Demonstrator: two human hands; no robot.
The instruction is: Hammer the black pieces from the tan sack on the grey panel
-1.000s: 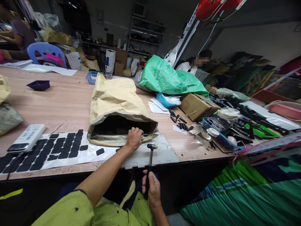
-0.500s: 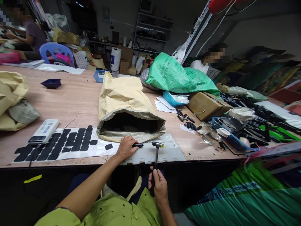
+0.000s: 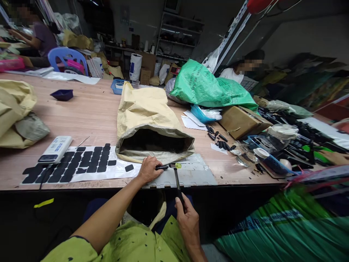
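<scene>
With fingers closed, my left hand (image 3: 149,169) grips a small black part (image 3: 161,167) just in front of the open sack. My right hand (image 3: 187,214) is wrapped round the dark handle of a small hammer (image 3: 177,182). The hammer's head, with a yellow-green face, is right beside the exposed end of the black part; whether they touch I cannot tell. Beneath both lies a grey board (image 3: 195,173) at the table's front edge. The cream sack (image 3: 147,105) lies with its dark mouth toward me.
A sheet of black stickers (image 3: 120,171) and a white digital device (image 3: 55,149) lie left. To the right are loose black pieces (image 3: 222,145), a cardboard box (image 3: 242,122) and a blue basket (image 3: 275,163). A green sack (image 3: 212,87) sits behind. A co-worker's hand (image 3: 335,157) shows far right.
My right hand has turned the hammer, and its head has moved left to the end of the black part. The left hand keeps its grip. A co-worker's hand has appeared at far right.
</scene>
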